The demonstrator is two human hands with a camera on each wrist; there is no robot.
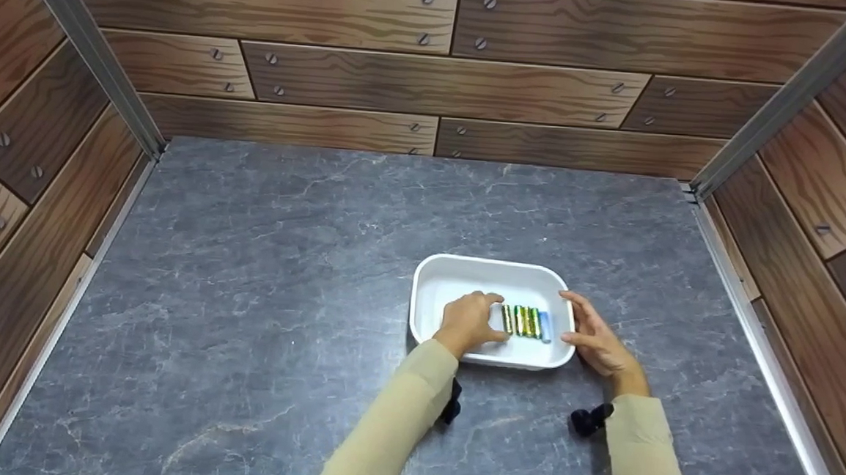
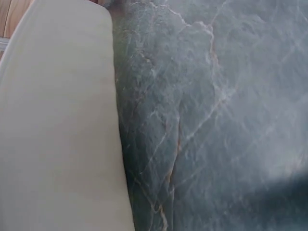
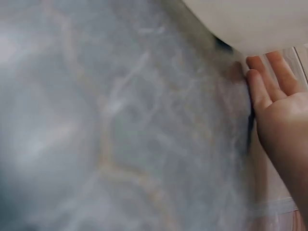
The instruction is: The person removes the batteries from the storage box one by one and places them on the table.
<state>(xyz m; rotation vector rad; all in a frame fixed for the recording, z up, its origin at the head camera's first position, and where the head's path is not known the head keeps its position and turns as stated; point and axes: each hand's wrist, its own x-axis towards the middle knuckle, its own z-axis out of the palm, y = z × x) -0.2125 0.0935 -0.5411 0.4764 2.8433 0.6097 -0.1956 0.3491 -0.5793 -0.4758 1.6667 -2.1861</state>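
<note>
Several batteries [image 1: 526, 322] lie side by side in a white tray [image 1: 490, 272] on the grey marbled table [image 1: 259, 271], the left hand [image 1: 468, 322] curled against their left end, the right hand [image 1: 594, 337] flat-fingered on the tray's right rim.

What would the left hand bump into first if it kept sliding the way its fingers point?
Probably the row of batteries: the left hand sits inside the white tray, fingers aimed rightward at them, seemingly nearly touching.
</note>
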